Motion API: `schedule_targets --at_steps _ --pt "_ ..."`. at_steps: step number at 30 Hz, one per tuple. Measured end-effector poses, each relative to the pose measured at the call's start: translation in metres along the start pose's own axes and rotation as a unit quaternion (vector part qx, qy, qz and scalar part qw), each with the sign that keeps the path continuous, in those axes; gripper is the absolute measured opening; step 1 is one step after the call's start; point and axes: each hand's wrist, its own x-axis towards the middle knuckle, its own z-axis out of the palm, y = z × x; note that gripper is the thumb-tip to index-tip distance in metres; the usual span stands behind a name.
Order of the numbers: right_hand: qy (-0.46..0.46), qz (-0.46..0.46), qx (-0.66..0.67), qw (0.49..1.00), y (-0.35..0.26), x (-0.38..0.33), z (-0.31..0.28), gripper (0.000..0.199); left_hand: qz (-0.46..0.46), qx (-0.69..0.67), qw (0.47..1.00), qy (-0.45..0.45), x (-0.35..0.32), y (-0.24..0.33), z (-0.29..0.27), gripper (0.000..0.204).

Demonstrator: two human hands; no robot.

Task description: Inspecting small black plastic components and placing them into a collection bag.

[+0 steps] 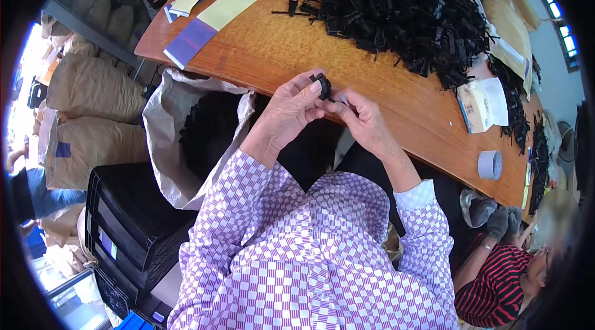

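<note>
Above the table's near edge, my left hand [286, 110] is closed on a small black plastic-looking piece [321, 86], pinched between thumb and fingers. My right hand [370, 126] is just to its right, with thumb and forefinger pressed together by the piece's lower end. A small pale grey thing [344, 100] shows at the right fingertips, too small to name. Beyond both hands, a large heap of similar black pieces [403, 13] covers the far part of the wooden table [260, 57].
Yellow and purple paper strips [238, 6] lie at the table's far left. A tissue pack [480, 107] and a tape roll [489, 164] are on the right. Left of me are an open white sack [164, 138] and a black crate [124, 206]. A co-worker in stripes [499, 280] sits right.
</note>
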Motion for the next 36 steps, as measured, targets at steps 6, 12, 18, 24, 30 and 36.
schedule_targets --at_steps 6,12,18,24,30,36 --pt "0.041 -0.028 -0.062 0.997 0.001 -0.002 0.02 0.013 0.039 0.017 0.995 0.086 -0.019 0.003 0.007 0.038" --pt "0.048 -0.01 -0.044 0.998 -0.022 0.005 0.03 0.024 0.118 0.247 0.952 0.133 -0.029 0.007 0.015 0.029" --pt "-0.006 -0.002 -0.034 0.999 -0.024 0.015 0.039 0.021 0.174 0.381 0.899 0.13 -0.03 0.001 0.01 0.029" --pt "-0.013 0.003 -0.069 0.997 -0.019 0.015 0.042 0.019 0.182 0.465 0.855 0.143 -0.028 -0.003 0.0 0.033" --pt "0.006 0.017 -0.096 0.995 -0.014 0.008 0.038 0.018 0.153 0.52 0.829 0.14 -0.025 -0.003 0.009 0.033" --pt "0.086 -0.038 -0.074 0.993 0.007 0.006 0.041 0.017 0.238 0.635 0.714 0.174 -0.02 -0.015 0.029 0.032"
